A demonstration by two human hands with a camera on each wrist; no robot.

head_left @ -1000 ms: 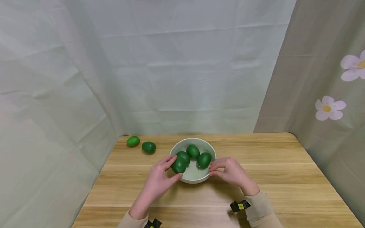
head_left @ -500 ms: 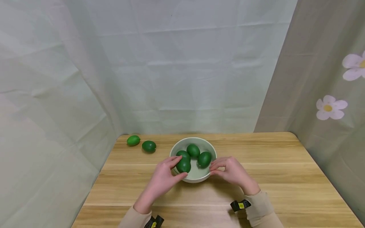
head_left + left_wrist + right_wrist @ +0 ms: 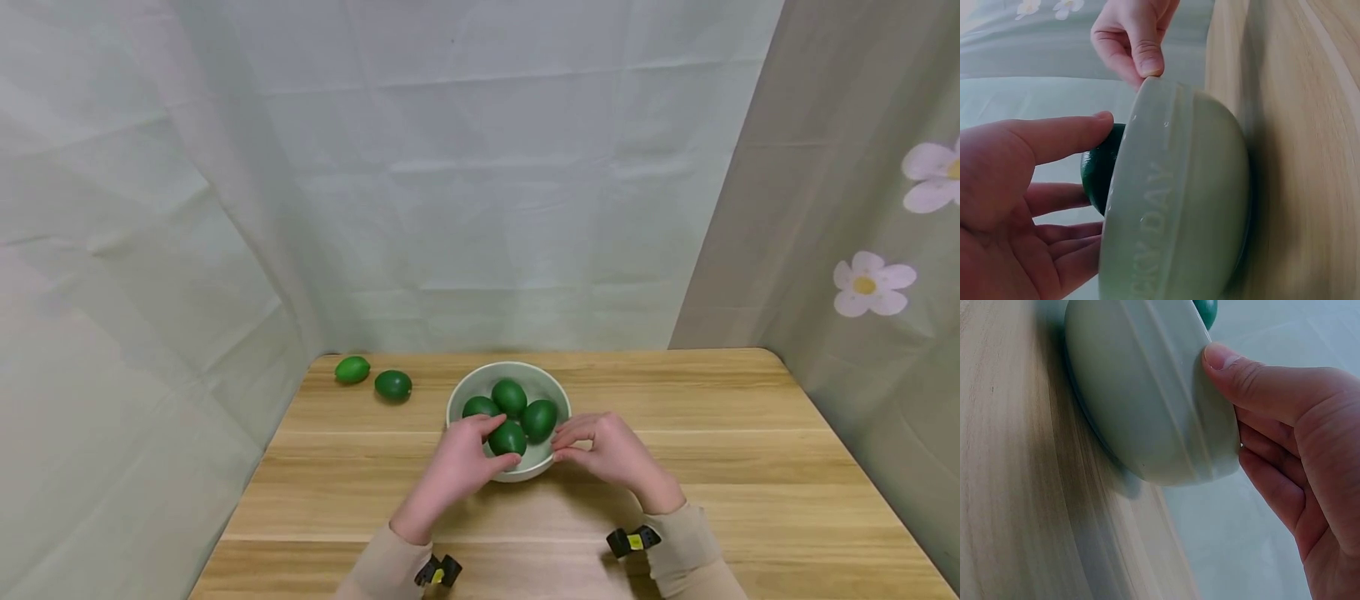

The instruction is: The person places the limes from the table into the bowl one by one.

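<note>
1. The tabletop [image 3: 750, 483] is pale wood with grain bands running left to right and rounded far corners.
2. A pale green bowl [image 3: 474, 385] stands upright on it, around the middle of the far half.
3. A bright green fruit [image 3: 352, 369] lies near the far left corner.
4. A dark green fruit [image 3: 393, 385] lies just beside that one, slightly nearer, between it and the bowl.

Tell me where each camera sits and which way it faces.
Head: worn on the head, looking forward and down at the table, bowl and green fruit; left hand, right hand and sleeves show.
Left wrist: worn there, facing the bowl's lettered side; left hand near, right hand beyond.
Right wrist: worn there, facing the bowl's outside; of the body, only the right hand shows.
Shared: both wrist views show the bowl and right hand.
</note>
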